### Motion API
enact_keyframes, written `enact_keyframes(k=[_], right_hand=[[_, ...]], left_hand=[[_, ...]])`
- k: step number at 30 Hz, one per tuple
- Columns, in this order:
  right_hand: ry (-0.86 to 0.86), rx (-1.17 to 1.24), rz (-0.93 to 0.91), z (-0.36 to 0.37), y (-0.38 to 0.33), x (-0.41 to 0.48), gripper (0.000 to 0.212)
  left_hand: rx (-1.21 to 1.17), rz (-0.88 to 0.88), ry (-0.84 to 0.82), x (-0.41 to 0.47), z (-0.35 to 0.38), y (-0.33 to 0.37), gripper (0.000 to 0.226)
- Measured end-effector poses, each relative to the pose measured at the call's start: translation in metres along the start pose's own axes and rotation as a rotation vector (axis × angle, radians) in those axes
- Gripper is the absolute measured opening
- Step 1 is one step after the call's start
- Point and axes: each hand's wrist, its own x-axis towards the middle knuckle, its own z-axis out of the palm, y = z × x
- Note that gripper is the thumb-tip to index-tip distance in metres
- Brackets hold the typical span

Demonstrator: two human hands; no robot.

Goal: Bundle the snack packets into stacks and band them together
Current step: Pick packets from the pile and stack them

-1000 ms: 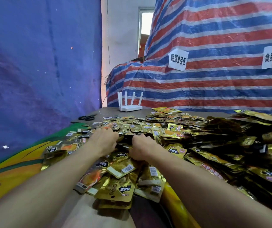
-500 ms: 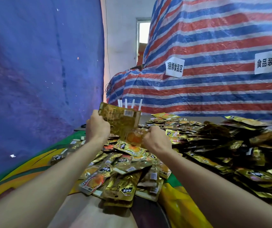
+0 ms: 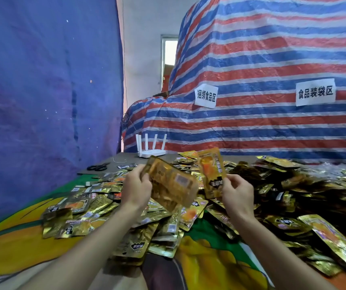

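Now apart: left hand (image 3: 136, 189) round blurred packets (image 3: 172, 185), right hand (image 3: 238, 193) pinching one packet (image 3: 210, 172).

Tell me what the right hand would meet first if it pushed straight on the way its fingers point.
Probably the blurred packets gripped by the left hand; the right hand, pinching its own packet, points left toward them, though depth is unclear.

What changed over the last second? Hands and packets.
Both hands rose out of the packet pile. The left hand now grips a blurred bunch of gold packets. The right hand pinches a single packet upright beside it, the two apart. Half a second ago they met on one bunch. Pile, white router and scissors stayed put.
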Motion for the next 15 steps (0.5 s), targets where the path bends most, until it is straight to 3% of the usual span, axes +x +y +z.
enact_keyframes(k=[3,6,8,12,15], right_hand=[[-0.252,0.124,0.045,0.002,0.015,-0.009,0.022],[-0.453,-0.080,0.048,0.006,0.028,-0.016,0.020],[-0.544,-0.055,0.075,0.006,0.028,-0.019,0.022],[-0.667,0.303,0.229,0.005,0.024,-0.024,0.034],[-0.716,0.404,0.277,0.004,0.030,-0.028,0.044]], left_hand=[[0.184,0.163,-0.170,-0.013,0.013,0.000,0.025],[0.346,0.316,-0.217,-0.020,0.026,0.000,0.031],[0.340,0.360,-0.201,-0.026,0.036,-0.001,0.030],[0.192,0.319,-0.101,-0.040,0.056,-0.001,0.026],[0.169,0.342,-0.045,-0.043,0.063,-0.003,0.021]])
